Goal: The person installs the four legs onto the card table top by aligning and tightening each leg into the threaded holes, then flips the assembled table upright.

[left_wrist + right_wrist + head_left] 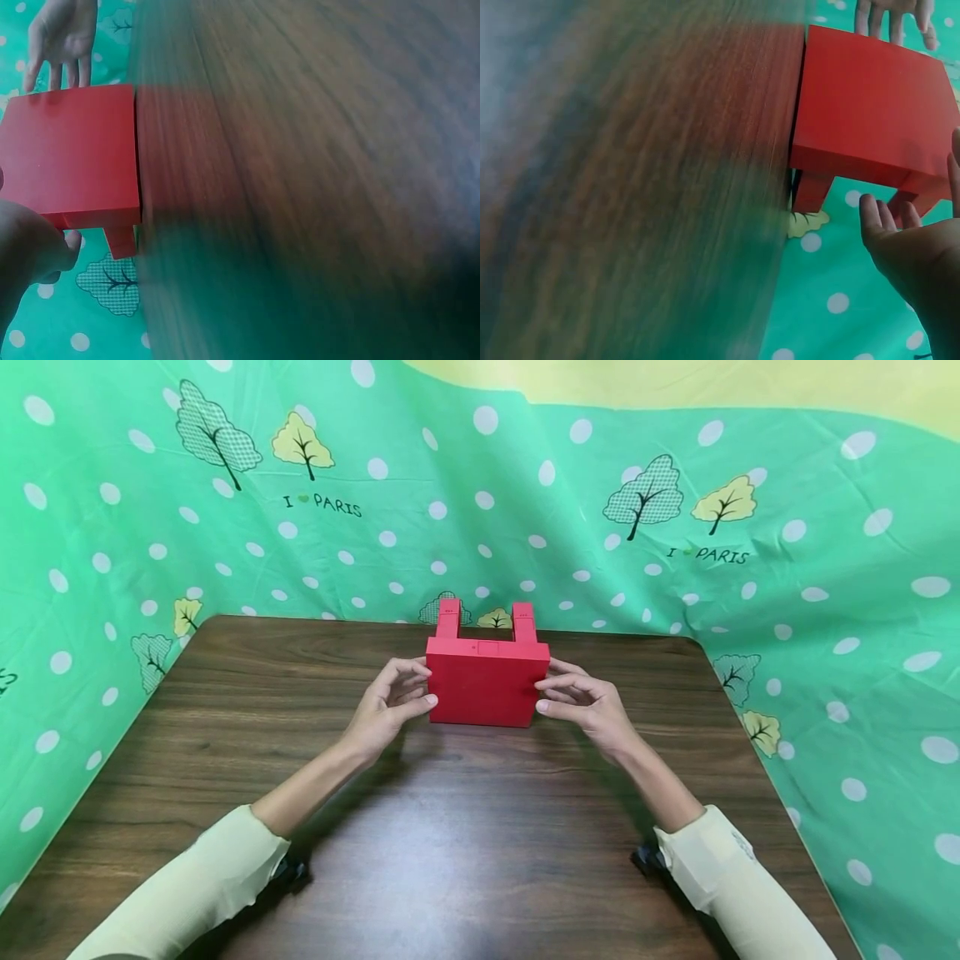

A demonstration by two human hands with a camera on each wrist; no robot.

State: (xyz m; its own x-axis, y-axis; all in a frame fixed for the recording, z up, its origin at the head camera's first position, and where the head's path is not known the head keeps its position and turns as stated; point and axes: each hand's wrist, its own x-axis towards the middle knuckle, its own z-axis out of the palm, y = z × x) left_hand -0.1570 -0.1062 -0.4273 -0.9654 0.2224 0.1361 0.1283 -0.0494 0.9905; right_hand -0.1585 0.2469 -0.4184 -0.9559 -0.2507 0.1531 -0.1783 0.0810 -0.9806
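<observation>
A small red stool (483,685) stands on its side at the far part of the table, its square top facing me. Two of its legs (448,620) show above the top's upper edge, pointing away. At its left side is my left hand (378,710), thumb tip right at the front edge and fingers loosely bent. My right hand (592,706) mirrors it at the right side, fingertips overlapping the edge in the head view. From the right wrist view, the right fingers (889,217) lie spread beside the stool's side, not wrapped round it.
The dark wooden table (450,852) ends just behind the stool. A green dotted cloth (480,543) with printed trees hangs behind it and along both sides. Dark straps (291,875) sit beneath the pale sleeves (202,885).
</observation>
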